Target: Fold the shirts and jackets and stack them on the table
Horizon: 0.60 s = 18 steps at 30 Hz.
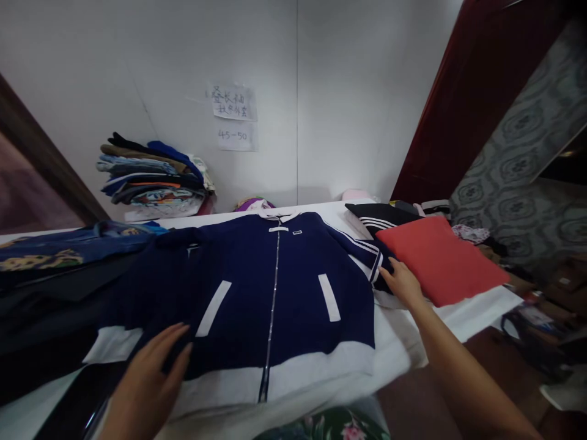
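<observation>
A navy zip-up jacket (298,287) lies front up on the white-covered table, its zipper closed, with white pocket trims and a white hem. Low on the left, my left hand (153,376) is over the jacket's edge, fingers spread with nothing held. On the other side, my right hand (404,282) touches the bent, white-striped sleeve (358,244), thumb and fingers apart. The opposite sleeve stretches out to the left and ends in a white cuff (114,343). The far end of the striped sleeve is hard to make out.
Folded clothes (153,177) are stacked at the back left. Denim and dark garments (87,244) lie along the left. A red folded garment (443,260) and a black striped one (380,215) rest on the right. Handwritten paper signs (233,116) hang on the wall.
</observation>
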### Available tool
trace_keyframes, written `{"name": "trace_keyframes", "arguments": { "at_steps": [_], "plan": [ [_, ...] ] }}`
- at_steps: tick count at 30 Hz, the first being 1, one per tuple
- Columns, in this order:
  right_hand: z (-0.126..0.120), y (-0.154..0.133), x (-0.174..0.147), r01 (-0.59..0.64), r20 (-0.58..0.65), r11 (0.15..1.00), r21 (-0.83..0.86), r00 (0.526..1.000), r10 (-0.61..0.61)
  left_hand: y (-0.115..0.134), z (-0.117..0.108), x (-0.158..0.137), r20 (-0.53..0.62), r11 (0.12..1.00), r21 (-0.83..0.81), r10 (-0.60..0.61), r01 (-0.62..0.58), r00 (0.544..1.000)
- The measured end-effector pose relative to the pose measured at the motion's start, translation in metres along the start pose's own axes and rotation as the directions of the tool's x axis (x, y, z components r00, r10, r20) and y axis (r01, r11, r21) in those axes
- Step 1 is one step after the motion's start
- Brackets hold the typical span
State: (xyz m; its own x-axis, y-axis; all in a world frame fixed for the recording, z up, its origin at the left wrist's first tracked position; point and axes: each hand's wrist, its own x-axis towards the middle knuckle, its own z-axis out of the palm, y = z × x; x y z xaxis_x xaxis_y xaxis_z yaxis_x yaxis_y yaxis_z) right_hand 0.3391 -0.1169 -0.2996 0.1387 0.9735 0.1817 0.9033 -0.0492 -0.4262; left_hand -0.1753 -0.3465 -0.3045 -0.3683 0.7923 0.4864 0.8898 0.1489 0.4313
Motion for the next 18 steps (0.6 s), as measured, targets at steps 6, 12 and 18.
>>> {"name": "trace_keyframes", "arguments": {
  "at_steps": [6,12,18],
  "plan": [
    [0.022,-0.011,0.010,0.047,0.192,0.979,-0.201,0.981,-0.007,0.086,0.050,-0.020,0.236,0.965,-0.203,0.213,-0.167,0.948],
    [0.007,-0.004,0.041,-0.093,0.226,0.936,0.339,0.974,0.015,0.104,0.073,-0.038,0.276,0.924,-0.177,0.376,-0.338,0.885],
    [-0.084,0.015,0.158,0.047,-0.245,0.633,0.773,0.942,0.230,0.109,0.070,-0.035,0.332,0.923,-0.135,0.384,-0.359,0.862]
  ]
}}
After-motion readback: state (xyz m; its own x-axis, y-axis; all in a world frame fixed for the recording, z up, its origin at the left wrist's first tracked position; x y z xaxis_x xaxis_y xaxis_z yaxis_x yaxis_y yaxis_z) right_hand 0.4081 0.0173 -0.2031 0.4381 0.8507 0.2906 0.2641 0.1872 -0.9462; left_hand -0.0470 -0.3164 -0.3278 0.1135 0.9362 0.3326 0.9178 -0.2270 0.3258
